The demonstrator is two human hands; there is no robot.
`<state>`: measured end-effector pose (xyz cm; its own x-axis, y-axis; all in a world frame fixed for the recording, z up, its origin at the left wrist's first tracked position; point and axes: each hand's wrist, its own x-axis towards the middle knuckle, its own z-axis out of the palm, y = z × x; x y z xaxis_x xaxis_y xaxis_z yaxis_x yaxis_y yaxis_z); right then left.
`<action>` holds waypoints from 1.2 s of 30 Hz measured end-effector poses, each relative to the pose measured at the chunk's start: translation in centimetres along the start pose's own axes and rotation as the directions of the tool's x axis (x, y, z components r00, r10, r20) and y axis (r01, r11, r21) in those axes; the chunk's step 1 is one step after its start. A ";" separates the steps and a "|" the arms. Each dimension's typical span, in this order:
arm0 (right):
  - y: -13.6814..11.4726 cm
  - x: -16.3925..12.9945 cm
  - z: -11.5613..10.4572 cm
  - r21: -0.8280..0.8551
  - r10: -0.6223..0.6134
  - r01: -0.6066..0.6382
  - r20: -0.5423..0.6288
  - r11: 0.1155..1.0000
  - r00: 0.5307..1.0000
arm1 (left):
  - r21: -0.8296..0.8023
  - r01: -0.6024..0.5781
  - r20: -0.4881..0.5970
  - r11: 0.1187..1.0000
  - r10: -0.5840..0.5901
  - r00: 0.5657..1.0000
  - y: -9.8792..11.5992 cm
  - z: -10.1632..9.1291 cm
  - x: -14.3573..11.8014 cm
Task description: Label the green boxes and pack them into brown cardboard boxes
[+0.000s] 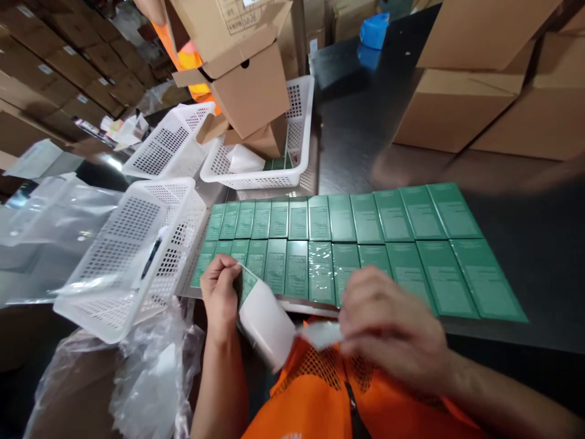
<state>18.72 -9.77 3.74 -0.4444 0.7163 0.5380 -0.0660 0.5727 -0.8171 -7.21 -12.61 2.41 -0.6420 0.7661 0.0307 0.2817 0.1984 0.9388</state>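
Across the surface (347, 146), two rows of green boxes (343, 217) already lie out; left hand (222, 288) grips a white-and-green packet (269, 323), not down yet, right hand (393, 326) pinches pale film (322, 335).

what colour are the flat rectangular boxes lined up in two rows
Green, with faint paler print; the flat rectangular boxes show best in the head view.

Saw two tight rows of green boxes (342, 219) laid flat across the dark, glossy table (351, 140)! Spotted white baskets (265, 180) behind and to the left, then brown cartons (452, 116) at the right and a blue bundle (375, 32) farther back.
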 end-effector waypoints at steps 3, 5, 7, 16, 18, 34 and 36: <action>1.8 1.7 -1.6 0.030 0.439 -0.439 -0.096 0.898 0.893 | 0.035 0.105 0.423 0.994 -0.110 0.899 -0.2 0.7 -1.2; 3.4 2.4 -1.8 0.078 0.608 -0.605 -0.027 0.793 0.793 | 0.088 0.130 0.610 0.988 -0.157 0.777 -0.3 1.6 -2.4; 4.6 2.5 -1.5 0.115 0.663 -0.662 0.035 0.740 0.747 | 0.118 0.130 0.699 0.984 -0.175 0.693 -0.5 2.4 -3.4; 6.8 1.6 0.4 -0.010 0.690 -0.692 -0.050 0.722 0.722 | 0.294 -0.101 0.719 0.950 -0.150 0.678 -1.1 4.0 -4.5; 7.0 1.5 0.4 0.051 0.704 -0.702 -0.029 0.710 0.710 | 0.328 -0.092 0.671 0.940 -0.164 0.723 -1.0 4.0 -4.4; 8.0 0.3 2.0 -0.331 0.502 -0.535 -0.186 0.778 0.845 | 0.452 -0.118 0.705 0.884 -0.273 0.655 -1.8 4.8 -4.7; 8.1 0.1 2.1 -0.356 0.492 -0.521 -0.175 0.776 0.853 | 0.475 -0.133 0.705 0.870 -0.286 0.650 -1.6 4.9 -4.6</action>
<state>16.24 -5.91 -3.23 -0.2546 0.9625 0.0933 0.4983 0.2133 -0.8404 -1.19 -13.45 -0.93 0.0049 0.8718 -0.4899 0.6692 0.3611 0.6494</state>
